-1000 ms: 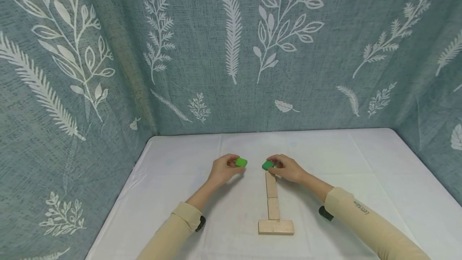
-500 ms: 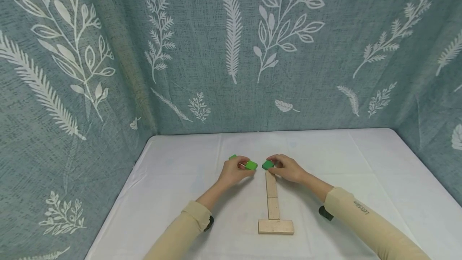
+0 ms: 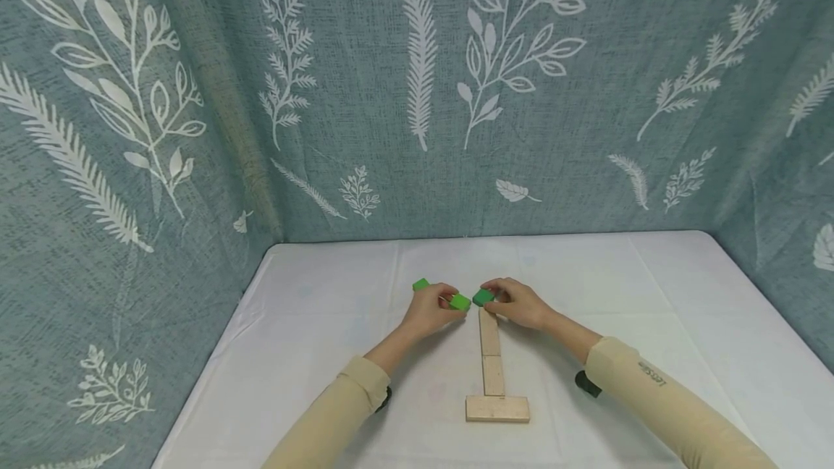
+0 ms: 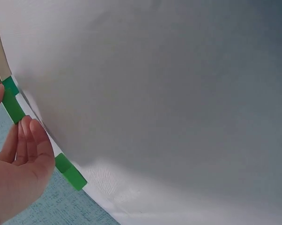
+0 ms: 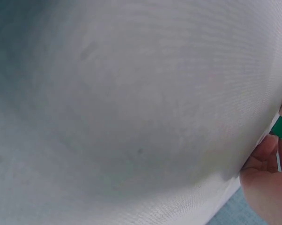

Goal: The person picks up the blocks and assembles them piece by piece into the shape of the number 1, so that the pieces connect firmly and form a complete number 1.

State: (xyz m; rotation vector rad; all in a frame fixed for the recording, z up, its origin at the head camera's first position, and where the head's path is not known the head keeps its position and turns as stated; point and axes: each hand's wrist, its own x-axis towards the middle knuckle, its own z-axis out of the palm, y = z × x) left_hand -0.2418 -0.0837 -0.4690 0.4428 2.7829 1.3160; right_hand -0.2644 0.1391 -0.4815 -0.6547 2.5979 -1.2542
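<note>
My left hand (image 3: 433, 310) pinches a light green block (image 3: 460, 302) between thumb and fingers, just left of a darker green block (image 3: 483, 297). That darker block sits at the far end of a line of wooden blocks, pinched by my right hand (image 3: 520, 304). In the left wrist view the light green block (image 4: 12, 107) lies close by the darker one (image 4: 10, 86). A second light green block (image 3: 420, 284) rests on the table behind my left hand, partly hidden by it. The right wrist view shows my fingertips at the dark green block (image 5: 280, 127).
Two wooden blocks, a far one (image 3: 489, 331) and a near one (image 3: 493, 375), run end to end toward me. A crosswise wooden block (image 3: 498, 409) lies at their near end. White cloth covers the table (image 3: 606, 295); a patterned curtain (image 3: 365, 93) hangs behind.
My left hand has moved right with its light green block, closer to the darker one. The second light green block has come into view behind it. My right hand has stayed put.
</note>
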